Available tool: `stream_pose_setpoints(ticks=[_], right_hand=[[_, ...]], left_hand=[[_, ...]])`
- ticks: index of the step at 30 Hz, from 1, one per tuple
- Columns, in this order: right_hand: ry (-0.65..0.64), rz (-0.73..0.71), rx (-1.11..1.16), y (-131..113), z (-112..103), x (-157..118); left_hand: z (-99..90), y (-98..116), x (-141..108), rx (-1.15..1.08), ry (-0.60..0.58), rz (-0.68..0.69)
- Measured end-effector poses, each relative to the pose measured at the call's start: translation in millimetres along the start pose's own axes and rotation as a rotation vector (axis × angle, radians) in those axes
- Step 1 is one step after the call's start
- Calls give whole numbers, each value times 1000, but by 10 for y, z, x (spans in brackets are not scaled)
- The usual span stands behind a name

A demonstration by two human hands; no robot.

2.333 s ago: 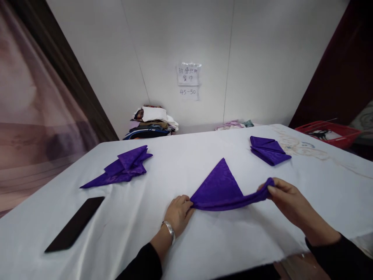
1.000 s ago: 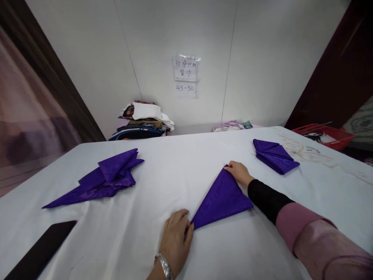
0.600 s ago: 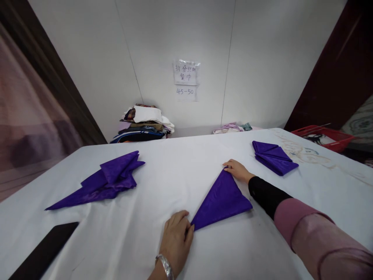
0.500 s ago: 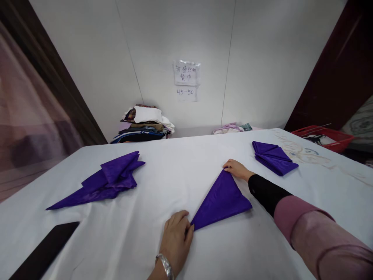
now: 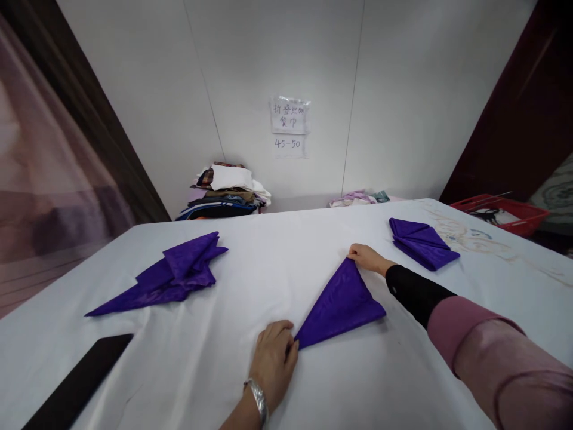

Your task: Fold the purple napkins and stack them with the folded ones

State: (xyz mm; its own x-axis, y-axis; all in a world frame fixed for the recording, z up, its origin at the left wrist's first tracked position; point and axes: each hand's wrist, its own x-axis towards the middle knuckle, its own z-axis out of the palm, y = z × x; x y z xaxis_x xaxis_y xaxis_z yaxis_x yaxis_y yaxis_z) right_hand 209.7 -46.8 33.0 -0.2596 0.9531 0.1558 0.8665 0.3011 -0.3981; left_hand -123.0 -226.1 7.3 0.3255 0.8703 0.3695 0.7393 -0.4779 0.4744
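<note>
- Head view, hands: the triangular purple napkin (image 5: 342, 304) lies on the white tablecloth (image 5: 340, 388), between the two hands. From the left hand (image 5: 273, 358) it extends rightward and away; from the right hand (image 5: 367, 258) it falls back toward the wearer.
- Its long axis seems to run from the pointed left corner out to the opposite, shorter edge. Both hands touch it, so neither is nearer; its right corner is free of them.
- The right hand has thumb and fingers pinched on the napkin's far corner. The left hand's fingers curl at the pointed corner (pinching or merely pressing, I cannot tell).
- Materials: the napkin has a faint sheen and a tonal pattern, with straight sides and a slightly bulging right edge. The tablecloth around it is softly creased.
- Left of the triangle lies a purple napkin with pleated points (image 5: 188, 269); beyond it to the right, a compact folded purple napkin (image 5: 423, 243) with crisp layered edges.
</note>
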Motion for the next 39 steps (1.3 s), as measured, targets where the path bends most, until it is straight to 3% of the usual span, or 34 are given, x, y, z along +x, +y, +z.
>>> stream_pose_setpoints(ticks=[6, 10, 13, 17, 19, 21, 25, 28, 34, 39], right_hand=[[73, -20, 21, -152, -402, -106], [143, -66, 32, -384, -728, -95], [253, -125, 41, -631, -1027, -101], [516, -279, 55, -908, -1326, -298], [574, -339, 58, -925, -1272, -512], [533, -370, 62, -841, -1035, -795], [167, -353, 49, -568, -317, -1435], [47, -335, 84, -479, 12, -1804], [36, -299, 139, -522, 9, -2096], [11, -328, 92, -530, -12, -2134]], left_hand=[[-57, 4, 13, -52, -48, 17], [-133, -64, 62, 84, 5, 30], [-388, -142, 239, 290, 124, 105], [-859, -200, 475, 495, 326, 126], [-976, -232, 455, 534, 349, 157], [-956, -281, 311, 557, 276, 217], [-708, -358, -134, 535, -55, 357], [-600, -332, -330, 520, -163, 349], [-653, -239, -349, 441, -187, 255], [-586, 20, -239, 256, -57, 189]])
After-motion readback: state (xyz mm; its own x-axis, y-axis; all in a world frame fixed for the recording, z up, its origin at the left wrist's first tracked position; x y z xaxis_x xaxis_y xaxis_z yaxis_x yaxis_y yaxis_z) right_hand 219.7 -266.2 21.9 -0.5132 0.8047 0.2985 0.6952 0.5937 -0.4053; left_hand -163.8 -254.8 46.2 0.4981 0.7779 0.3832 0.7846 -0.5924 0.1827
